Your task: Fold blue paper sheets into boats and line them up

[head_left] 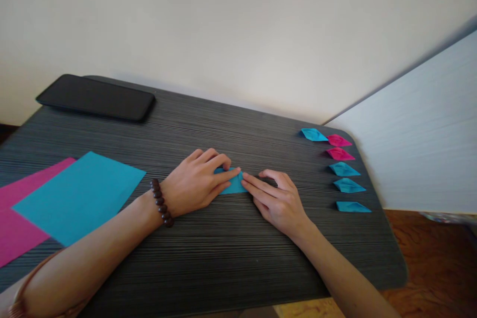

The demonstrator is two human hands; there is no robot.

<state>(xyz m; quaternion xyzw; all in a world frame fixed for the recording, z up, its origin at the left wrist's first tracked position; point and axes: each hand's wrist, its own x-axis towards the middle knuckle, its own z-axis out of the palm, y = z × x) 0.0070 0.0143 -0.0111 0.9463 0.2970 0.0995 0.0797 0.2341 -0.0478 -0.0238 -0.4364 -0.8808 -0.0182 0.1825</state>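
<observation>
A small folded piece of blue paper (234, 187) lies on the table between my two hands, partly hidden under the fingers. My left hand (199, 179) covers its left end, with the index finger reaching along the top and the other fingers bent around it. From the right, my right hand (274, 198) holds the paper's other end, its index and middle fingers pressed together on it. The fingertips of both hands almost meet near a crease. Both thumbs are mostly out of sight.
Left of my hands, a blue sheet (82, 194) overlaps a pink sheet (22, 218). A black flat tray-like object (97, 97) lies at the back left of the dark table (208, 268). Several folded paper pieces, blue (348, 185) and pink (340, 153), line the right side. A wall stands behind.
</observation>
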